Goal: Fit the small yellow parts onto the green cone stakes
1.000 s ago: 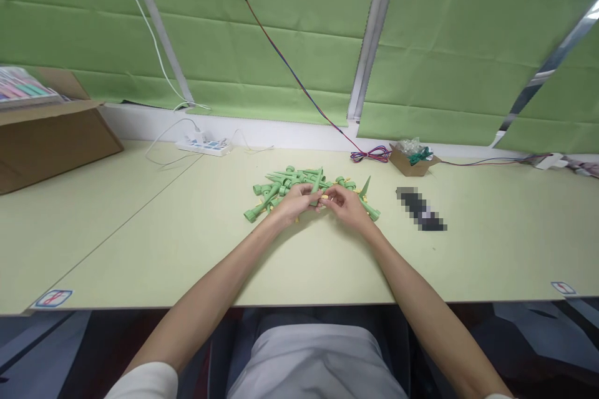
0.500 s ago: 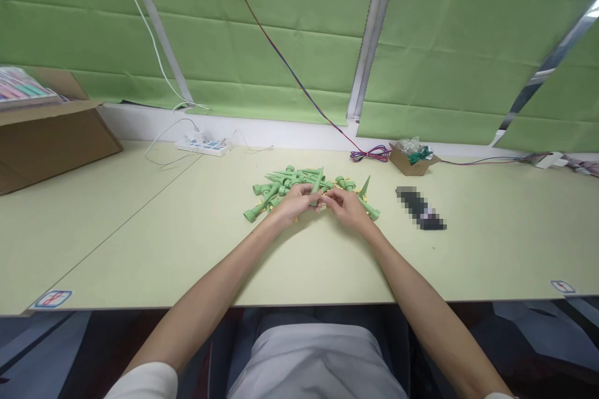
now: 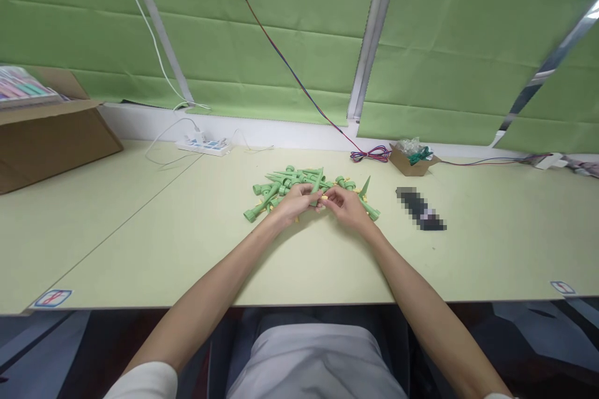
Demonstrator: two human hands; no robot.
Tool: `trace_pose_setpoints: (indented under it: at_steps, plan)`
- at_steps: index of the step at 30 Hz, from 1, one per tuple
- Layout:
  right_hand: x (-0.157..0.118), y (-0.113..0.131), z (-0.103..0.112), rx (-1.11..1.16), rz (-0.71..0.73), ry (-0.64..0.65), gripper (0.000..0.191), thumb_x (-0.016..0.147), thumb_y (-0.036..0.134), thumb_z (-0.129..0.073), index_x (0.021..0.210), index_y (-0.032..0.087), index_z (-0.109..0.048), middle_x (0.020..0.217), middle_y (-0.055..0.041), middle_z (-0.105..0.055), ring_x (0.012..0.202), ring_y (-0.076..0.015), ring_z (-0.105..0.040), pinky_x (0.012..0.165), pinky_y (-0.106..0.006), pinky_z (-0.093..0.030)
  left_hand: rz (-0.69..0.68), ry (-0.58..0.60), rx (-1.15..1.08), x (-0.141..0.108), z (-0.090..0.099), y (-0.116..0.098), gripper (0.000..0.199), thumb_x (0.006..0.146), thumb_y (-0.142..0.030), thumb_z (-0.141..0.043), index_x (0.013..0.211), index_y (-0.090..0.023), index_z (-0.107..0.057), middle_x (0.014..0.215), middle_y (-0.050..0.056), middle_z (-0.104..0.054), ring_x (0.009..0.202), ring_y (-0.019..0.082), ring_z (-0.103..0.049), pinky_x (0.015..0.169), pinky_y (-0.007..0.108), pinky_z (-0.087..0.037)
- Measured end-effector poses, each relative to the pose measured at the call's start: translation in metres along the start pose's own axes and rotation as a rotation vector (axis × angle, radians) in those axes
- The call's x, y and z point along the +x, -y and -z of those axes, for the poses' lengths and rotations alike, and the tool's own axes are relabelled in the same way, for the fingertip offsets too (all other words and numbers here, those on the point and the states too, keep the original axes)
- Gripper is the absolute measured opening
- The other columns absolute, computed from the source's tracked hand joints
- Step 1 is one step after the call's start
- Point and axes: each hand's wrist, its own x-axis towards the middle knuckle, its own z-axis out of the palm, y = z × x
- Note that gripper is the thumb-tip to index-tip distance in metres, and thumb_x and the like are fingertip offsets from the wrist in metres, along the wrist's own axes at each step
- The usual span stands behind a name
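Note:
My left hand (image 3: 296,202) is closed around a green plastic watering spike (image 3: 317,182), its pointed end up and away from me. Beside it, my right hand (image 3: 347,207) pinches a small yellow piece (image 3: 324,198) against the near end of the spike. Whether that piece sits in the spike or only touches it, I cannot tell. Around and behind both hands lies a pile of similar green spikes (image 3: 262,204), some with round caps, with small yellow pieces scattered among them. My hands hide part of this pile.
A blurred black object (image 3: 420,209) lies right of the pile. Behind it stands a small open carton (image 3: 408,166) with plastic bags, beside a bundled cable (image 3: 370,154). A white power strip (image 3: 206,147) sits at the back left, near a large cardboard box (image 3: 56,143).
The fingers of my right hand have shifted slightly, and the yellow piece between them now shows more clearly. The spike in my left hand stays in place.

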Motion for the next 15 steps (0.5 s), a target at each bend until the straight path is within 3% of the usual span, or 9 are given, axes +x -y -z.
trace_pose_setpoints:
  at_steps: [11, 15]
  plan:
    - [-0.001, 0.0041, 0.0011, -0.042, -0.022, 0.036, 0.028, 0.094, 0.041, -0.055, 0.081, 0.02, -0.069, 0.074, -0.0032, -0.07, 0.061, -0.0167, -0.055, 0.062, -0.031, -0.042, -0.016, 0.007, 0.009, 0.0007, 0.0002, 0.0014, 0.038, 0.068, -0.046, -0.083, 0.071, -0.014, -0.063, 0.071, 0.003, -0.062, 0.066, 0.013, -0.057, 0.072, 0.034, -0.05]
    - [-0.0012, 0.0043, 0.0014, -0.018, -0.022, 0.029, 0.022, 0.09, 0.039, -0.062, 0.098, 0.02, -0.069, 0.081, -0.0031, -0.071, 0.064, -0.0165, -0.057, 0.065, -0.031, -0.044, -0.017, -0.01, -0.001, 0.003, 0.0018, 0.0045, 0.04, 0.066, -0.047, -0.085, 0.073, -0.014, -0.063, 0.073, 0.003, -0.062, 0.069, 0.014, -0.059, 0.073, 0.034, -0.051]
